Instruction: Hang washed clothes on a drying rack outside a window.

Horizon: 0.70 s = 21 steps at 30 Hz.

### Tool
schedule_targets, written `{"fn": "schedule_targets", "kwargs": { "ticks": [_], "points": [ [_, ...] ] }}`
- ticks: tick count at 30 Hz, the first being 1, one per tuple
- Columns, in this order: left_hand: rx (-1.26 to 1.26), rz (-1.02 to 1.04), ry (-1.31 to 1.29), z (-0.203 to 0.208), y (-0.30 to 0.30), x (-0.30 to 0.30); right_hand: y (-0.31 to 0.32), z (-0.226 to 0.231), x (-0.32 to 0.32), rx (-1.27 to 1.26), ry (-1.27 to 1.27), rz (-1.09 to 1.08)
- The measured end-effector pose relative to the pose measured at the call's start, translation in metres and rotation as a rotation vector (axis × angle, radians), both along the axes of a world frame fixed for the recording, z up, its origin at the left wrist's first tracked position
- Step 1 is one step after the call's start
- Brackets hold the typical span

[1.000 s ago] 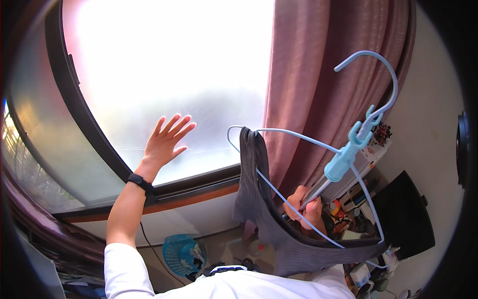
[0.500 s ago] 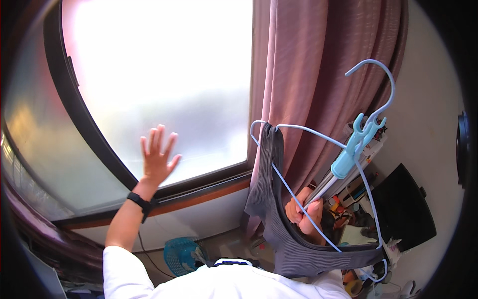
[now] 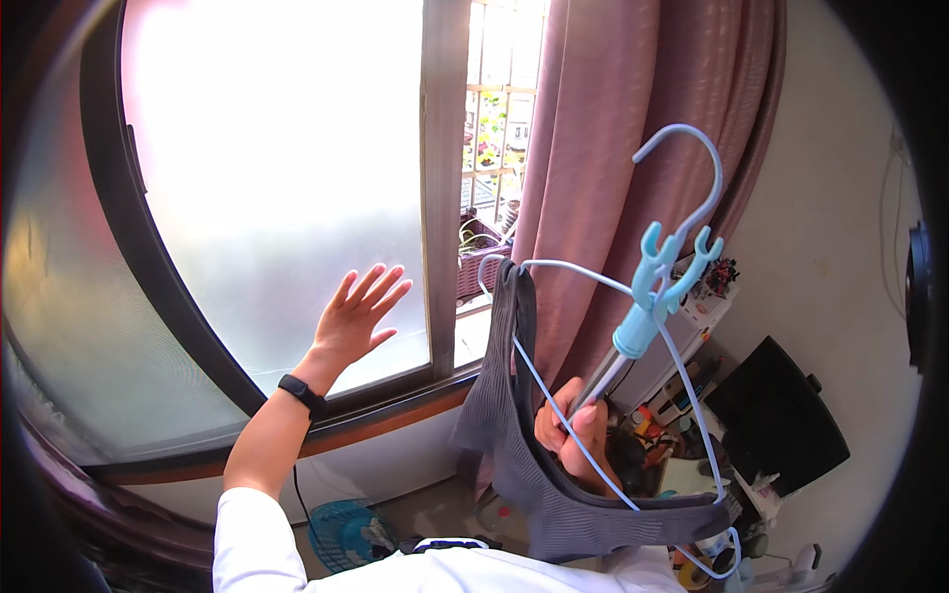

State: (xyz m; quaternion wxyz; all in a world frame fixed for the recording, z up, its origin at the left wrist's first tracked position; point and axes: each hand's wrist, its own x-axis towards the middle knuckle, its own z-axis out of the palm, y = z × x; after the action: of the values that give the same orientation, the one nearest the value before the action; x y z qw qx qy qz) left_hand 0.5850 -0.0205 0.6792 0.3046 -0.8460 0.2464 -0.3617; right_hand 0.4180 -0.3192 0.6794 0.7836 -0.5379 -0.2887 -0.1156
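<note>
Left hand point(image 3: 354, 326) is resting spread on frosted pane point(image 3: 277, 208), far left. Right hand point(image 3: 575, 455) is gripping metal pole point(image 3: 601, 376); blue fork point(image 3: 636, 333) is carrying hanger point(image 3: 689, 381), grey garment point(image 3: 583, 521) hanging on it, near right.

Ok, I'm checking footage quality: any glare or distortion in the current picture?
Head view: glare turns much of the window pane white; head view: the dark window frame bows, with the picture's corners black; head view: the left hand is fairly sharp, its fingers distinct.
</note>
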Motion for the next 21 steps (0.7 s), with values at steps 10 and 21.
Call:
{"fn": "schedule_targets", "kwargs": {
  "ticks": [10, 21],
  "points": [
    [-0.921, -0.536, 0.494, -0.002, -0.026, -0.086, 0.042, 0.042, 0.039, -0.047, -0.079, -0.076],
    [-1.569, -0.894, 0.852, -0.040, -0.128, -0.035, 0.084, 0.127, 0.090, 0.068, -0.184, -0.066]
  ]
}}
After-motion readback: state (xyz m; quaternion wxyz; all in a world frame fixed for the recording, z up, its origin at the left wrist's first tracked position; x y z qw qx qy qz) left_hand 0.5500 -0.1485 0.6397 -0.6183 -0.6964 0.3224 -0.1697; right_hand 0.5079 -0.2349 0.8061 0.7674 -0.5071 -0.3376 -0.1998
